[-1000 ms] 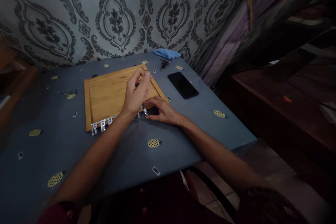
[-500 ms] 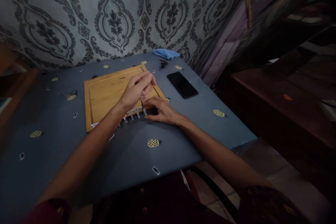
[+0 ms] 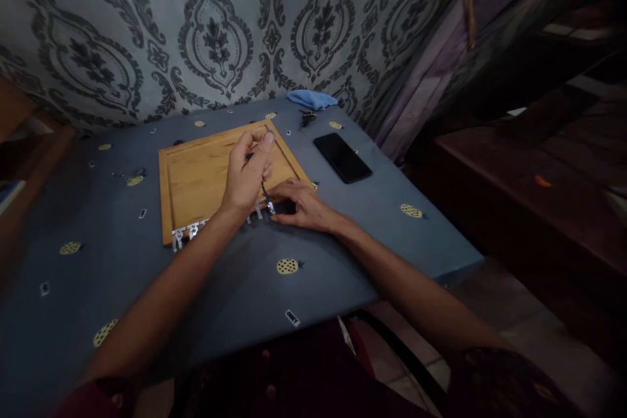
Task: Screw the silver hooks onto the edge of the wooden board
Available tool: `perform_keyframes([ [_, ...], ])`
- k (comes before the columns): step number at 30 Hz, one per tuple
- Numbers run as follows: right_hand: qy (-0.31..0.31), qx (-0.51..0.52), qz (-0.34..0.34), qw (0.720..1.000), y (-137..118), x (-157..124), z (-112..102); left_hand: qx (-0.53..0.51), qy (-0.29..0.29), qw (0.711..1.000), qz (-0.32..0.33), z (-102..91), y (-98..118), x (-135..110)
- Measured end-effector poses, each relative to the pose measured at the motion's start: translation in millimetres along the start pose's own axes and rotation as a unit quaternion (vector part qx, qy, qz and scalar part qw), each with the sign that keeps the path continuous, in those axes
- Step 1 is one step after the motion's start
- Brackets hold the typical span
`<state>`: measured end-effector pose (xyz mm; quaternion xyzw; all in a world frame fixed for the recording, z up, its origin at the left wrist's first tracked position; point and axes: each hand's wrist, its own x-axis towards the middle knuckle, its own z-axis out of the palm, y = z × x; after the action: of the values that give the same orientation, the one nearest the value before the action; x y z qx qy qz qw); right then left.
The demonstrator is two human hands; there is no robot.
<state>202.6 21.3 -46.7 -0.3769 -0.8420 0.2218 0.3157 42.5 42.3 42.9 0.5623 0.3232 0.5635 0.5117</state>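
Note:
A yellow-brown wooden board (image 3: 196, 176) with a raised border lies on the table. Along its near edge runs a metal hook rail (image 3: 193, 230) with several hooks hanging over the side; my left forearm hides its middle. My left hand (image 3: 249, 170) is closed, high over the board's right part, around a tool with a thin dark shaft (image 3: 265, 191). Its handle is hidden in my fingers, and the shaft slants down to the rail's right end. My right hand (image 3: 304, 206) grips that end, thumb on the near side and fingers over the board's edge.
A black phone (image 3: 342, 157) lies right of the board. Behind it are a small dark object (image 3: 307, 119) and a folded blue cloth (image 3: 312, 99) by the wall. The blue tablecloth (image 3: 337, 287) has pineapple prints. A dark red surface (image 3: 529, 196) stands to the right.
My left hand has turned and tilted, and the tool's shaft leans more. The left forearm has shifted right, uncovering the rail's left hooks. My right hand stays in place.

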Motion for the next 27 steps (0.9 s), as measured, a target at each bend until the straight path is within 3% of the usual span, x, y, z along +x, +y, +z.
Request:
perform_keyframes([
  [10,0.004,0.002,0.010,1.000,-1,-1,-1,-0.011,-0.073,0.997,-0.017,8.2,8,0],
  [20,-0.006,0.007,0.007,1.000,-1,-1,-2,-0.008,0.007,1.000,0.008,-22.4,29,3],
  [27,-0.011,-0.002,0.010,1.000,0,-1,-2,-0.060,0.038,0.997,-0.009,-26.1,15,-6],
])
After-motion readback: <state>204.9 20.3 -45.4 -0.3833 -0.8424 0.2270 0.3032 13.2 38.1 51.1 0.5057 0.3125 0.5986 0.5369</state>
